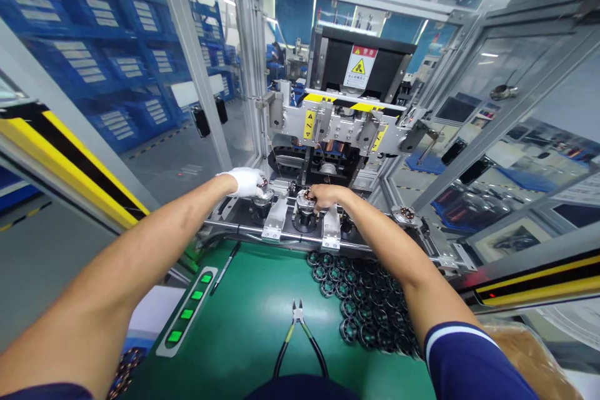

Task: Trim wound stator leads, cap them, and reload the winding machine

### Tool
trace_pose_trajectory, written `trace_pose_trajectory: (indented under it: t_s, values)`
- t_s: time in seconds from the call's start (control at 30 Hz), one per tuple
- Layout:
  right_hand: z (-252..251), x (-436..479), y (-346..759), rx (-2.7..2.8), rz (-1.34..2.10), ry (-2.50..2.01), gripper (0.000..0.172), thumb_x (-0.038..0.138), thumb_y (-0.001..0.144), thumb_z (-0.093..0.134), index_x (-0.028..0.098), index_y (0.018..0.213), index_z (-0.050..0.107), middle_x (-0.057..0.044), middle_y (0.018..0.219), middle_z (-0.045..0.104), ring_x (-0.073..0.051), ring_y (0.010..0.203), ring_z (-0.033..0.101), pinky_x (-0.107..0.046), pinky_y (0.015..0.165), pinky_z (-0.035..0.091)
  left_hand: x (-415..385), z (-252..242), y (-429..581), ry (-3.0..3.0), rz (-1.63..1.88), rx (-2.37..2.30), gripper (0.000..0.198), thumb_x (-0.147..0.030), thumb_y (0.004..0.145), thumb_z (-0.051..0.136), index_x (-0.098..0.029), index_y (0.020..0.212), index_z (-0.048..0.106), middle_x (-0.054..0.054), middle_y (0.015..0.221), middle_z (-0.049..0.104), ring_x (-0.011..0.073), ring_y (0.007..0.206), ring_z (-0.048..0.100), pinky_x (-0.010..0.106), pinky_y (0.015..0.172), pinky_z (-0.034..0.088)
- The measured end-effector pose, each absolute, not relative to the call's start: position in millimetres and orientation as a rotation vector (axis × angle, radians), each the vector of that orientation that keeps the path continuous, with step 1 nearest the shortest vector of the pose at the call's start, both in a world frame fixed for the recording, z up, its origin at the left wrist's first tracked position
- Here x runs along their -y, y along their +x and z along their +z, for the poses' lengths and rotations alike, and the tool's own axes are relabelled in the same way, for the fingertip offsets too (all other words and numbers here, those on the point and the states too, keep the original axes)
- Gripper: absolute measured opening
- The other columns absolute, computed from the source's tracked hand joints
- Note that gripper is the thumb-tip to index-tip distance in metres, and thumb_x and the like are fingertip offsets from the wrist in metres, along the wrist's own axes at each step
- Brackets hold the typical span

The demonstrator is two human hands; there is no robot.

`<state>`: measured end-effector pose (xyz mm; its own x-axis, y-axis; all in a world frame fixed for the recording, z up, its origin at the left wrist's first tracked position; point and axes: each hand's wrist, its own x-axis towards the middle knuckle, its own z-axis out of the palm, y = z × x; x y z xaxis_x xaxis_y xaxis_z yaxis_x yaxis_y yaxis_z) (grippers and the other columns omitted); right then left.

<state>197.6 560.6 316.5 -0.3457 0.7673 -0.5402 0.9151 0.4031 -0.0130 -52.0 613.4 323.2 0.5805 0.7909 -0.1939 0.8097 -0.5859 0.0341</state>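
My left hand (pixel 246 183), in a white glove, reaches to the left fixture (pixel 263 199) of the winding machine, its fingers closed around a small copper-wound stator on top. My right hand (pixel 327 195) is bare. Its bent fingers grip the edge of another copper-wound stator (pixel 308 194) seated on the middle fixture (pixel 305 219). The fingertips of both hands are partly hidden. Farther right, beyond my right forearm, a third copper-wound stator (pixel 405 214) sits on its own fixture.
On the green mat (pixel 253 306) lie open cutting pliers (pixel 298 314), a pen-like tool (pixel 225 267) and many black rings (pixel 370 306). A panel with green buttons (pixel 187 312) is at left. The machine head (pixel 337 125) hangs behind my hands; yellow-black safety posts (pixel 79 162) flank the opening.
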Motion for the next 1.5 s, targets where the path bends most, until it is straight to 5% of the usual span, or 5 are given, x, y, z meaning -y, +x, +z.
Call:
trace_pose_trajectory:
  t_s: [0.27, 0.67, 1.0, 1.2, 1.5]
  values:
    - [325, -569, 201, -2.249, -0.456, 1.401, 0.03, 0.037, 0.095, 0.062, 0.012, 0.111, 0.064, -0.006, 0.11, 0.066, -0.02, 0.1, 0.065, -0.039, 0.089, 0.056, -485, 334, -97, 2.725, 0.068, -1.33, 0.047, -0.047, 0.095, 0.034, -0.02, 0.094, 0.072, 0.007, 0.141, 0.052, 0.0231, 0.117, 0.057, 0.035, 0.108, 0.039]
    - [292, -545, 203, -2.635, -0.263, 1.723, 0.027, 0.029, 0.094, 0.063, 0.015, 0.116, 0.064, -0.011, 0.137, 0.055, -0.024, 0.125, 0.055, -0.047, 0.105, 0.048, -342, 156, -133, 2.284, -0.17, -1.475, 0.026, -0.019, 0.081, 0.053, -0.021, 0.092, 0.076, 0.012, 0.126, 0.068, 0.0321, 0.107, 0.066, 0.048, 0.1, 0.048]
    - [349, -492, 192, -3.158, -0.1, 1.695, 0.019, 0.021, 0.093, 0.056, 0.012, 0.098, 0.072, -0.012, 0.138, 0.055, -0.023, 0.126, 0.055, -0.038, 0.111, 0.044, -350, 120, -129, 2.436, 0.152, -1.571, 0.025, -0.026, 0.089, 0.052, -0.02, 0.099, 0.074, 0.012, 0.119, 0.07, 0.0276, 0.1, 0.069, 0.043, 0.091, 0.055]
    - [251, -386, 125, -3.008, -0.219, 0.851, 0.013, 0.019, 0.086, 0.065, 0.011, 0.093, 0.071, -0.013, 0.121, 0.063, -0.023, 0.104, 0.063, -0.036, 0.081, 0.059, -378, 130, -104, 2.496, 0.152, -1.546, 0.03, -0.028, 0.092, 0.047, -0.019, 0.104, 0.073, 0.012, 0.118, 0.07, 0.0277, 0.104, 0.068, 0.04, 0.094, 0.053]
    - [181, -360, 115, -2.945, -0.241, 1.164, 0.03, 0.028, 0.096, 0.057, 0.006, 0.116, 0.062, -0.022, 0.136, 0.053, -0.029, 0.123, 0.053, -0.042, 0.092, 0.055, -385, 139, -109, 2.558, -0.038, -1.385, 0.041, -0.033, 0.093, 0.04, -0.015, 0.112, 0.072, 0.016, 0.13, 0.066, 0.03, 0.11, 0.067, 0.045, 0.101, 0.051]
